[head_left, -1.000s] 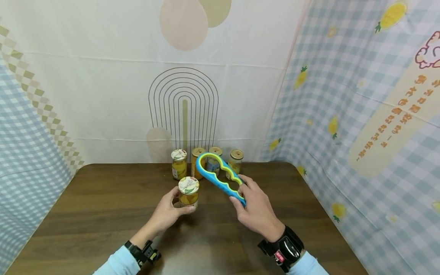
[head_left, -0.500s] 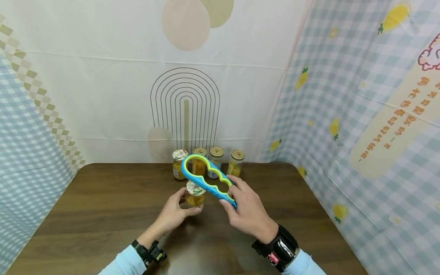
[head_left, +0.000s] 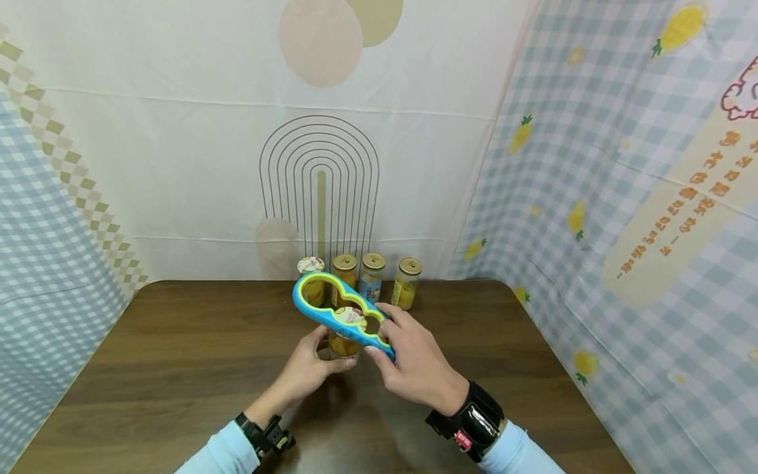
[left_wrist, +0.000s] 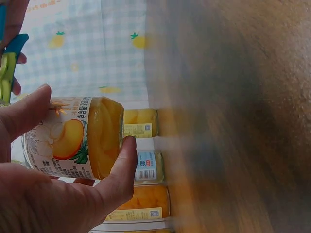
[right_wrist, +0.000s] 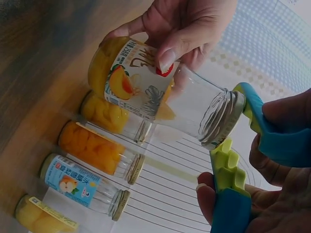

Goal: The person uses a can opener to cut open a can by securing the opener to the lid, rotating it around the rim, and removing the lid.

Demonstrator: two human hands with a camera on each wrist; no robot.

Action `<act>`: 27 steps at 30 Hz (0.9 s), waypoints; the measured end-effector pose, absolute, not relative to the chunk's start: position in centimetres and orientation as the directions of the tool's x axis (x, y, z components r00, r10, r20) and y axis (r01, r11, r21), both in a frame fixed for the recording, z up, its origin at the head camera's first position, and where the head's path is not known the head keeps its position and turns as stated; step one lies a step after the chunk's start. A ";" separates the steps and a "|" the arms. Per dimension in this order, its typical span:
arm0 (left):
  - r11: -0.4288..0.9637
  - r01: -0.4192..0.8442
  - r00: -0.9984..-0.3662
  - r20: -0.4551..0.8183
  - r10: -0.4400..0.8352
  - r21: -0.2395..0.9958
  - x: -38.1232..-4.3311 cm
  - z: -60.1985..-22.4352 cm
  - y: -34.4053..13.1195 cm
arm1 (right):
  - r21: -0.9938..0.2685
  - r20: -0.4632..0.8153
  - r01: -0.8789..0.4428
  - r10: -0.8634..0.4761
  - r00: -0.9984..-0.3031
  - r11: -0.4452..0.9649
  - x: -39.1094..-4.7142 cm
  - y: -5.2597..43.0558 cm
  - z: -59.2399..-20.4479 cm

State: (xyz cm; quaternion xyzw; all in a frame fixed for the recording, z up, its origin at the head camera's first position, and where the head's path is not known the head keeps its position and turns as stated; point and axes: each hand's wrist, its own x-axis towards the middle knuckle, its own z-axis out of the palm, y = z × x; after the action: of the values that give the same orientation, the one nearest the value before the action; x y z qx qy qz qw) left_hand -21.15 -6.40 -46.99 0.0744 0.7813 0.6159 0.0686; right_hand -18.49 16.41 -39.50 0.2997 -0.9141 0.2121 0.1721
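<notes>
The jar is in the left hand, lifted clear of the table and roughly upright, near the middle of the scene. The left fingers are wrapped around its body, with the thumb on the label. The label shows a peach, and yellow pieces fill the lower part of the glass. The lid is on.

The right hand grasps the opener, a blue loop lined in scalloped green, by its free ends, thumb on one side and fingers on the other. In the head view the loop lies slanted across the jar's top, and the patterned lid shows through it. In the right wrist view the opener's two toothed sides stand on either side of the lid, close to its rim; whether both touch cannot be told.

Behind, four more jars stand in a row at the table's far edge. From left to right: a yellow jar with a patterned lid, partly hidden by the opener; an orange jar; a blue-labelled jar; and a yellow one, slightly apart. The last three have gold lids.

A white cloth with thin arches hangs behind the table.
</notes>
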 end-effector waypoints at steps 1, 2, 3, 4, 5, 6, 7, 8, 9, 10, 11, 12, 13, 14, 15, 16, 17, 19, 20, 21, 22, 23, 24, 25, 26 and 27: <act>0.229 0.031 -0.980 -0.016 0.199 0.973 -21.1 -47.0 -6.4 | -0.289 0.438 -0.621 -0.476 -0.762 0.729 -18.5 16.4 -39.5; 0.227 0.028 -0.980 -0.018 0.197 0.973 -21.1 -47.1 -6.4 | -0.293 0.433 -0.620 -0.478 -0.765 0.728 -18.5 16.4 -39.4; 0.227 0.026 -0.981 -0.019 0.195 0.974 -21.1 -47.2 -6.4 | -0.298 0.426 -0.618 -0.479 -0.768 0.727 -18.5 16.4 -39.4; 0.229 0.023 -0.981 -0.022 0.191 0.973 -21.1 -47.2 -6.4 | -0.302 0.419 -0.616 -0.479 -0.772 0.728 -18.4 16.4 -39.4; 0.232 0.021 -0.982 -0.023 0.186 0.973 -21.1 -47.3 -6.4 | -0.307 0.413 -0.614 -0.479 -0.774 0.727 -18.4 16.4 -39.3; 0.235 0.018 -0.983 -0.026 0.181 0.972 -21.1 -47.3 -6.4 | -0.310 0.409 -0.612 -0.479 -0.777 0.728 -18.4 16.4 -39.3; 0.238 0.017 -0.983 -0.027 0.179 0.971 -21.1 -47.3 -6.4 | -0.311 0.403 -0.609 -0.479 -0.780 0.729 -18.4 16.4 -39.3; 0.240 0.017 -0.984 -0.027 0.178 0.971 -21.1 -47.4 -6.3 | -0.314 0.399 -0.606 -0.478 -0.783 0.731 -18.4 16.5 -39.2; 0.240 0.019 -0.984 -0.025 0.176 0.971 -21.1 -47.4 -6.3 | -0.315 0.395 -0.604 -0.478 -0.785 0.732 -18.4 16.5 -39.2; 0.243 0.020 -0.985 -0.023 0.173 0.970 -21.1 -47.4 -6.3 | -0.316 0.393 -0.604 -0.479 -0.785 0.732 -18.4 16.5 -39.2; 0.245 0.023 -0.985 -0.020 0.171 0.969 -21.1 -47.4 -6.3 | -0.316 0.393 -0.606 -0.481 -0.784 0.730 -18.4 16.6 -39.1; 0.246 0.026 -0.985 -0.017 0.171 0.969 -21.1 -47.4 -6.3 | -0.315 0.392 -0.608 -0.483 -0.783 0.729 -18.4 16.6 -39.1; 0.248 0.030 -0.986 -0.012 0.169 0.968 -21.1 -47.5 -6.3 | -0.315 0.390 -0.610 -0.487 -0.782 0.727 -18.4 16.7 -39.1; 0.248 0.032 -0.986 -0.010 0.166 0.968 -21.1 -47.5 -6.3 | -0.316 0.391 -0.613 -0.490 -0.779 0.724 -18.4 16.7 -39.1; 0.249 0.032 -0.987 -0.009 0.163 0.968 -21.1 -47.6 -6.3 | -0.313 0.389 -0.616 -0.494 -0.778 0.723 -18.4 16.8 -39.1; 0.251 0.030 -0.987 -0.011 0.161 0.968 -21.1 -47.6 -6.3 | -0.313 0.388 -0.619 -0.498 -0.775 0.720 -18.4 16.9 -39.1; 0.249 0.026 -0.987 -0.014 0.160 0.968 -21.1 -47.7 -6.3 | -0.311 0.387 -0.621 -0.501 -0.774 0.720 -18.4 16.9 -39.1; 0.246 0.017 -0.987 -0.023 0.158 0.969 -21.1 -47.7 -6.4 | -0.314 0.380 -0.623 -0.506 -0.774 0.716 -18.4 17.1 -39.2; 0.244 0.012 -0.987 -0.028 0.160 0.970 -21.0 -47.7 -6.4 | -0.316 0.378 -0.623 -0.508 -0.774 0.715 -18.4 17.1 -39.2; 0.242 0.008 -0.986 -0.032 0.161 0.970 -21.0 -47.7 -6.4 | -0.320 0.374 -0.622 -0.508 -0.776 0.715 -18.4 17.2 -39.3; 0.243 0.006 -0.986 -0.035 0.162 0.970 -21.0 -47.7 -6.4 | -0.325 0.372 -0.623 -0.509 -0.776 0.712 -18.4 17.2 -39.3; 0.243 0.005 -0.986 -0.036 0.163 0.970 -21.0 -47.7 -6.4 | -0.328 0.370 -0.622 -0.510 -0.777 0.711 -18.4 17.3 -39.3; 0.245 0.004 -0.986 -0.037 0.163 0.970 -21.0 -47.7 -6.4 | -0.332 0.367 -0.622 -0.511 -0.778 0.709 -18.4 17.3 -39.3; 0.246 0.005 -0.986 -0.036 0.162 0.969 -21.0 -47.7 -6.4 | -0.332 0.364 -0.623 -0.513 -0.777 0.708 -18.4 17.3 -39.3; 0.248 0.005 -0.986 -0.036 0.161 0.969 -21.0 -47.7 -6.4 | -0.331 0.362 -0.625 -0.517 -0.776 0.707 -18.5 17.3 -39.3; 0.251 0.005 -0.987 -0.036 0.160 0.968 -21.0 -47.7 -6.4 | -0.328 0.356 -0.625 -0.520 -0.776 0.708 -18.5 17.4 -39.3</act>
State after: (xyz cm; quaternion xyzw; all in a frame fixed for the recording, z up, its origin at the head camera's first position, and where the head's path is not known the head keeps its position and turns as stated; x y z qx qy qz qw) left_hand -21.00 -6.42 -47.70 0.0524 0.7884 0.6096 0.0633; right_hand -18.47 17.38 -39.34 0.3124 -0.9165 0.2197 0.1191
